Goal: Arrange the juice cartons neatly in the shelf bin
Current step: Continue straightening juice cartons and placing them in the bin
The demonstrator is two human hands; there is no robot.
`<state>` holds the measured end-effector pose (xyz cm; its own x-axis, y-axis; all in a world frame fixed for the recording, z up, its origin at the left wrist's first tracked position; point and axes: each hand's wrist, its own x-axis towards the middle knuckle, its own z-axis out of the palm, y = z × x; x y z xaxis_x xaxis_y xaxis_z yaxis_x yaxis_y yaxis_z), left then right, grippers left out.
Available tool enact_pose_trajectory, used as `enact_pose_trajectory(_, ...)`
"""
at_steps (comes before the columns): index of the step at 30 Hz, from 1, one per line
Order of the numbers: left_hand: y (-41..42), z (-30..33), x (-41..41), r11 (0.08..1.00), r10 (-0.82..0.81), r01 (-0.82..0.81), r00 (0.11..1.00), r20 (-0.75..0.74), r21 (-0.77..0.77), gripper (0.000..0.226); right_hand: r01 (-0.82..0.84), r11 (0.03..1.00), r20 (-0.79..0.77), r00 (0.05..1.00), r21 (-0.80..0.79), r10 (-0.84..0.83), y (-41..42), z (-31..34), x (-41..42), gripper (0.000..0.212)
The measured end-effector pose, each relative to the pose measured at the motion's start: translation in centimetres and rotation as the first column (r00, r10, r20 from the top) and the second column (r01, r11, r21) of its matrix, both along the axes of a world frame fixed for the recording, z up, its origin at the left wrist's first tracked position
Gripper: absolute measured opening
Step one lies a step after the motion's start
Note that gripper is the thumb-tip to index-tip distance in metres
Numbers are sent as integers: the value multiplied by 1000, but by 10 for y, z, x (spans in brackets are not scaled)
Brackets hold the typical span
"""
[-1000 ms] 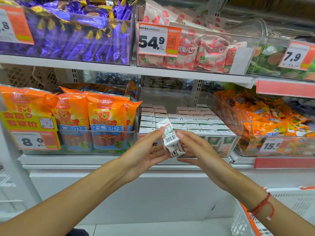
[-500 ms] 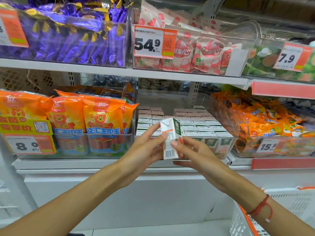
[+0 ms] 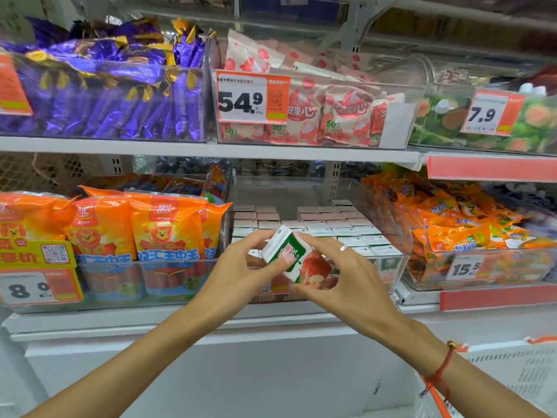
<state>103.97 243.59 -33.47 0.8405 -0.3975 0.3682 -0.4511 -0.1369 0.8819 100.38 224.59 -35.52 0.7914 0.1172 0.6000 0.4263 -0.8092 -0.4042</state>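
A small white and green juice carton (image 3: 294,256) with a red apple picture is tilted in front of the clear shelf bin (image 3: 388,206). My left hand (image 3: 241,267) holds it from the left, thumb on its front face. My right hand (image 3: 337,273) grips it from the right, fingers curled over the top and under the bottom. Behind them, several rows of juice cartons (image 3: 331,227) stand upright in the bin, tops showing. The bin's front left part is hidden by my hands.
Orange sausage packs (image 3: 135,233) fill the bin to the left, orange snack bags (image 3: 458,224) the bin to the right. An upper shelf (image 3: 211,147) with purple and pink packets overhangs the bin. A white basket (image 3: 518,378) stands at lower right.
The carton has been turned in both hands: the barcode side faced me before, the apple front faces me now. The hands stay in front of the bin.
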Motion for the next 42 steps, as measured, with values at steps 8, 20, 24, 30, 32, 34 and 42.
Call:
enact_pose_trajectory(8, -50, 16, 65, 969, 243, -240, 969, 52, -58, 36, 292, 917, -53, 947, -271, -317, -57, -7, 47, 59)
enact_pose_trajectory(20, -73, 19, 171, 713, 84, -304, 932, 353, 632, 53, 308, 853, -87, 922, -421, -376, -66, -29, 57, 77)
enact_pose_trajectory(24, -83, 34, 193, 657, -12, -123, 985, 173, 744, 56, 317, 855, -81, 921, -411, -380, -66, -30, 58, 74)
enact_pose_trajectory(30, -91, 7, 218, 565, -30, -13, 999, 36, 825, 61, 319, 855, -75, 922, -409, -380, -66, -31, 57, 77)
enact_pose_trajectory(32, -90, 1, 223, 576, -49, -9, 998, 45, 818, 55, 321, 852, -72, 921, -413, -382, -66, -31, 57, 78)
enact_pose_trajectory(34, -89, -4, 225, 574, -83, -40, 991, 106, 818, 47, 318, 857, -72, 923, -405, -377, -65, -32, 57, 79)
enact_pose_trajectory(42, -89, -17, 210, 430, -121, -205, 952, 281, 879, 46, 318, 848, -71, 922, -424, -381, -64, -27, 53, 80)
